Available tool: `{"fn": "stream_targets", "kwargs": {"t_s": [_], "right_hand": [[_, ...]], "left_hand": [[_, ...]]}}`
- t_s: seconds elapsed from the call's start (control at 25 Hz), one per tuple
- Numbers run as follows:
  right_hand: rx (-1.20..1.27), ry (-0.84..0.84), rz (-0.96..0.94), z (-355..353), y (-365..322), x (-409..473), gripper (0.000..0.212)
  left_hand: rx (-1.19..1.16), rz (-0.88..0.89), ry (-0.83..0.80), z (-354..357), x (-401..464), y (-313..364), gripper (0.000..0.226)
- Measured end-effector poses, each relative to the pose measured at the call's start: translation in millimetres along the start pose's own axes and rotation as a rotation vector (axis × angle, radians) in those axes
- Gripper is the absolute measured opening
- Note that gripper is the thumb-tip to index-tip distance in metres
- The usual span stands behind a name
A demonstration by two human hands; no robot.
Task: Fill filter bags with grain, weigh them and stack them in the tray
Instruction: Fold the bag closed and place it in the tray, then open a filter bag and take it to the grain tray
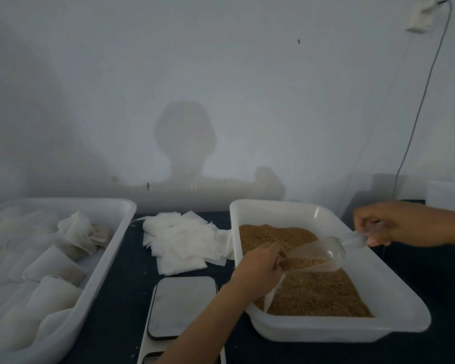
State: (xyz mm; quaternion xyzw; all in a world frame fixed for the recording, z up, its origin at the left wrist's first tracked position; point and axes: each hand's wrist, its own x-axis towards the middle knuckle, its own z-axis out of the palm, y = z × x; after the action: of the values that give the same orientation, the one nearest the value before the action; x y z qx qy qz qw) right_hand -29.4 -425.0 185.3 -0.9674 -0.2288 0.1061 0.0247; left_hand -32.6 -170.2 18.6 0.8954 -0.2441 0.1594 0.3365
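A white tub (394, 306) on the right holds brown grain (318, 295). My right hand (397, 223) grips the handle of a clear plastic scoop (323, 252) that carries some grain and tilts down to the left. My left hand (260, 266) pinches a thin white filter bag (272, 295) at its mouth, right at the scoop's lip, and the bag hangs into the tub. A grey scale (181, 306) with a bare platform sits in the middle front. The white tray (111, 248) on the left holds several filled bags (55, 264).
A loose pile of empty filter bags (184, 243) lies on the dark table behind the scale. The wall stands close behind the table. A cable (415, 122) runs down it at the right, beside a white box (447, 195).
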Motion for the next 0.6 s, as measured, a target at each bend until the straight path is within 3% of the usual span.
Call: {"fn": "stream_targets", "kwargs": {"t_s": [0.6], "right_hand": [[0.077, -0.013, -0.021, 4.7, 8.5, 5.8, 0.011]], "left_hand": [[0.015, -0.013, -0.014, 0.4, -1.5, -2.6, 0.026]]}}
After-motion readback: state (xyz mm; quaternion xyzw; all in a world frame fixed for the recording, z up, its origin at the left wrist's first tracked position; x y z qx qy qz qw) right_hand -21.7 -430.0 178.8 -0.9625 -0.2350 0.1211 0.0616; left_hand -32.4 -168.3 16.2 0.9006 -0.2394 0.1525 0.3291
